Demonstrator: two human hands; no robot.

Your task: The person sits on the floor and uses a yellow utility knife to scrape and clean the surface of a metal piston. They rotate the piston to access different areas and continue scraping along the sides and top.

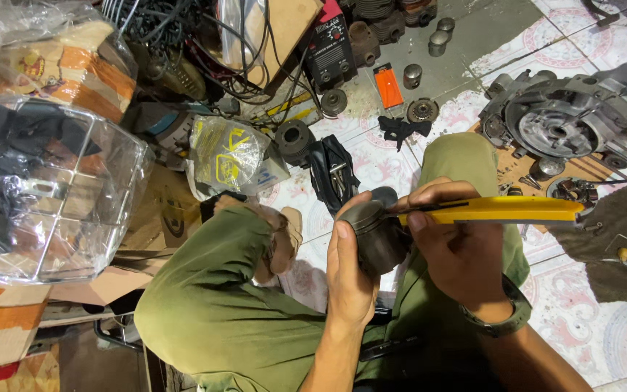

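My left hand (348,272) grips a dark grey metal piston (377,231) in front of my lap. In my right hand (459,250) is a yellow utility knife (498,210), its body pointing right and its tip at the piston's top edge. A watch (506,319) sits on my right wrist. Both hands hover above my knees in green trousers (212,305).
An engine crankcase (567,120) lies on cardboard at the upper right, small parts and tools on a dark cloth (618,232) beside it. Several pistons (413,75), an orange box (387,86) and cables lie ahead. A plastic-wrapped wire basket (45,189) and cardboard boxes stand left.
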